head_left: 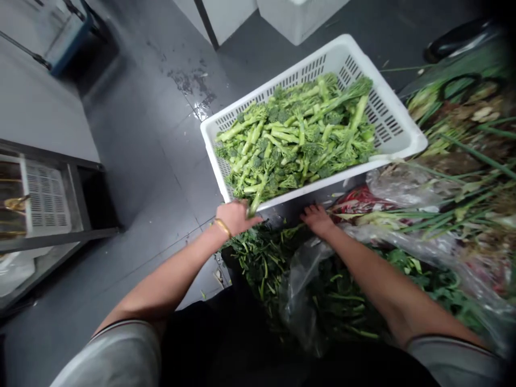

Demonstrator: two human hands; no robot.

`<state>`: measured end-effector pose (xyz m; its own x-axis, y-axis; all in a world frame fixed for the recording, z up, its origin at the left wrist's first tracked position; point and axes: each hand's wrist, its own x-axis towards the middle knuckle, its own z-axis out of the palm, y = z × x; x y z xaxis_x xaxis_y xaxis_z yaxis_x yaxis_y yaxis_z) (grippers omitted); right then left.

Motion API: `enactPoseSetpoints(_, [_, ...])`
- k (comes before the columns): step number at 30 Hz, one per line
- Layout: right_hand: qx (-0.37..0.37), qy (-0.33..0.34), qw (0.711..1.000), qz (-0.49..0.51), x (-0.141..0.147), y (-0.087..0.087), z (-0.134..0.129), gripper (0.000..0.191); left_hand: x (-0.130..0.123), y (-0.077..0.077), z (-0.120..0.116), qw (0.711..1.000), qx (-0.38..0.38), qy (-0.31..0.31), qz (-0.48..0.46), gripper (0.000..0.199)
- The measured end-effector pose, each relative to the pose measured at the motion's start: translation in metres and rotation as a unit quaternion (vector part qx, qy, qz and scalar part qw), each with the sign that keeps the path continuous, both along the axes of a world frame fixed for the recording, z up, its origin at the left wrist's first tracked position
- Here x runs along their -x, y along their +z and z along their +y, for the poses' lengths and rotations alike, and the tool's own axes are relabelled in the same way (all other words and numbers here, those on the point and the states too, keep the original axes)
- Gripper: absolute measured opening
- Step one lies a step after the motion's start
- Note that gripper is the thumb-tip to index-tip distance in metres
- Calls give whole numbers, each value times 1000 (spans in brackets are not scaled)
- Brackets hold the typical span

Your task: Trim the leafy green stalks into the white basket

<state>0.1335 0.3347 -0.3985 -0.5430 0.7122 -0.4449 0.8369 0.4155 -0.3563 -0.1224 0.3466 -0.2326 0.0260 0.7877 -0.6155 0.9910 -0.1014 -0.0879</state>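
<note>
A white slotted plastic basket stands on the floor in front of me, with a heap of green broccolini inside. My left hand, a gold bangle at its wrist, is at the basket's near left corner. Its thumb and fingers close on the lower end of a broccolini stalk that leans over the rim. Below the basket's near side, my right hand is low over the floor, fingers apart and holding nothing that I can see. Dark leafy trimmings lie beneath both hands, partly under clear plastic.
Spring onions with roots and loose plastic spread along the right. A metal rack holding another white basket stands at left. A white bin is beyond the basket. Wet patches mark the grey tiles.
</note>
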Motion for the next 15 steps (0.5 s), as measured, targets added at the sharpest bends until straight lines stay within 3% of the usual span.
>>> enactPoseSetpoints(4, [-46, 108, 993, 20, -37, 54, -22, 21, -11, -5, 7, 998, 38, -29, -29, 38])
enactPoseSetpoints(6, [-39, 125, 986, 100, -57, 89, -30, 20, 3, 5, 14, 996, 33, -46, -64, 32])
enactPoseSetpoints(8, [-67, 98, 976, 180, -69, 120, -25, 25, 25, 26, 24, 991, 11, -71, -114, 28])
enactPoseSetpoints(12, [-223, 21, 954, 201, -56, 156, 32, 29, 49, 70, 61, 978, -102, -83, -163, 28])
enactPoseSetpoints(15, [-280, -24, 948, 151, -33, 170, 77, 39, 32, 82, 98, 977, -146, -86, -127, 32])
